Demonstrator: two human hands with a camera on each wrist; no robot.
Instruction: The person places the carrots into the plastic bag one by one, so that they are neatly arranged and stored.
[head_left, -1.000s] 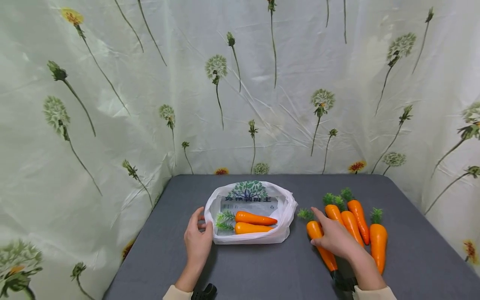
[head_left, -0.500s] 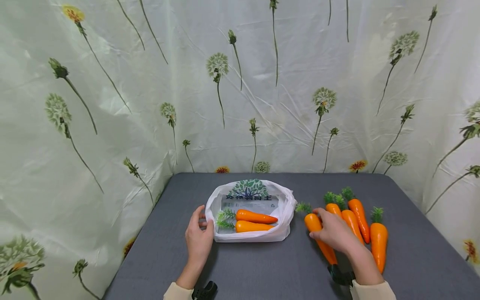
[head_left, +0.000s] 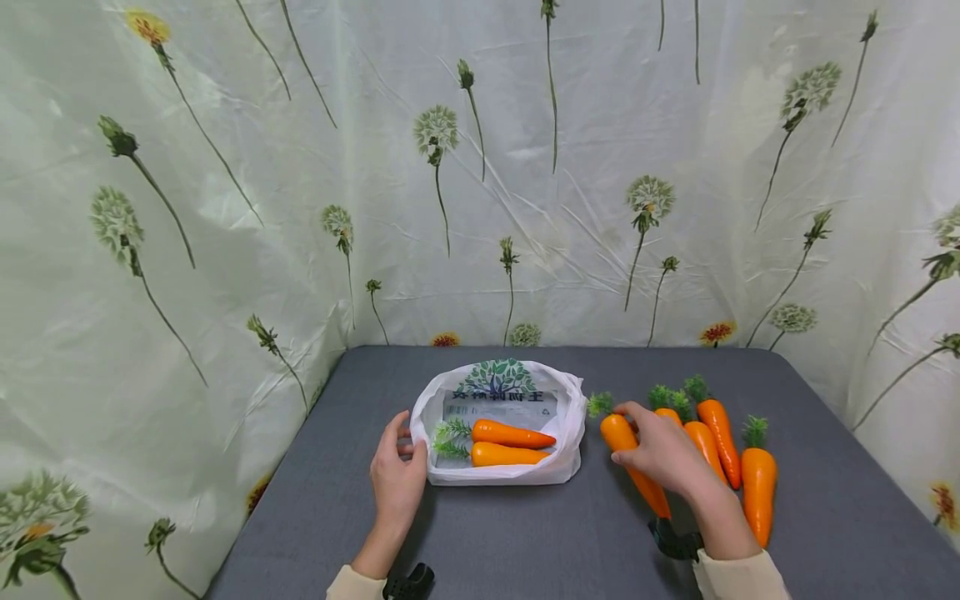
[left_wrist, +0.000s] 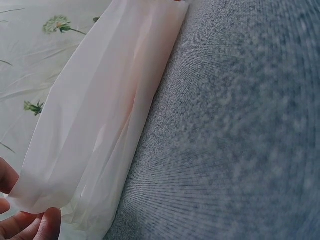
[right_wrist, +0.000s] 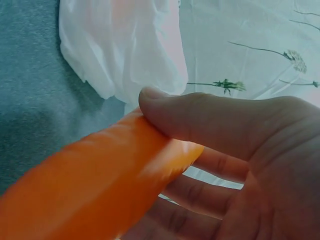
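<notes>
Right hand [head_left: 663, 454] grips a carrot [head_left: 633, 462], thumb on top, fingers curled under it; its middle is hidden by the hand, the leafy end points at the bag [head_left: 498, 421], tip toward the wrist. Left hand [head_left: 397, 475] pinches the bag's left edge; in the left wrist view only fingertips [left_wrist: 47, 222] show at the corner. Two carrots [head_left: 510, 444] lie inside the bag. Three more carrots [head_left: 720, 450] lie on the table [head_left: 525, 533] behind the right hand, partly covered. Flowered curtain [head_left: 480, 167] behind.
</notes>
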